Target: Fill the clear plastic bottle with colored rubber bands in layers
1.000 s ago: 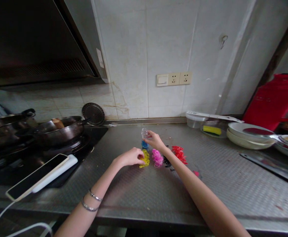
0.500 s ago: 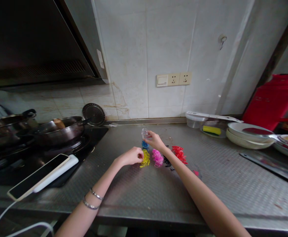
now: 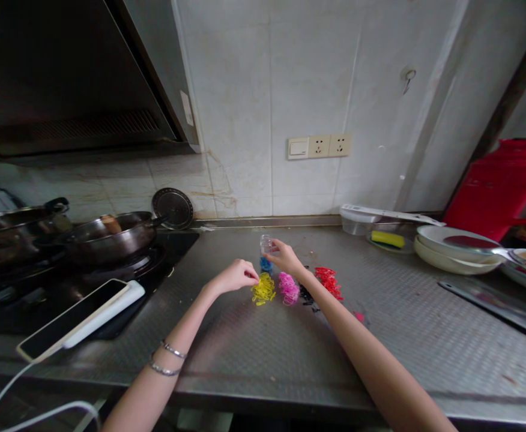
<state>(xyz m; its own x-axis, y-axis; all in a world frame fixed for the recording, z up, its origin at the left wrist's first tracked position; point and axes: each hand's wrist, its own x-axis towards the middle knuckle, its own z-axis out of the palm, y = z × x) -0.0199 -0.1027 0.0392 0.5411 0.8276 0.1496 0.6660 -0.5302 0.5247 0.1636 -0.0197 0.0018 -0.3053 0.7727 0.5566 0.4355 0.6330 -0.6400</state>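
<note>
Small piles of coloured rubber bands lie on the steel counter (image 3: 290, 354): yellow (image 3: 263, 289), pink (image 3: 288, 287), black (image 3: 305, 294), red (image 3: 328, 281) and a little blue (image 3: 265, 264). My right hand (image 3: 284, 257) grips a small clear bottle (image 3: 265, 244) standing just behind the blue bands. My left hand (image 3: 235, 276) hovers left of the yellow pile, fingertips pinched together near the bottle; what they pinch is too small to make out. Two bangles ring my left wrist.
A stove with dark pans (image 3: 105, 237) fills the left side. A phone on a white power bank (image 3: 80, 318) lies at the stove's front corner with a cable. White plates (image 3: 452, 249), a sponge (image 3: 388, 238) and a red flask (image 3: 499, 186) stand at the right.
My left hand has lifted off the yellow pile and moved up and slightly right toward the bottle. The right hand keeps its hold on the bottle.
</note>
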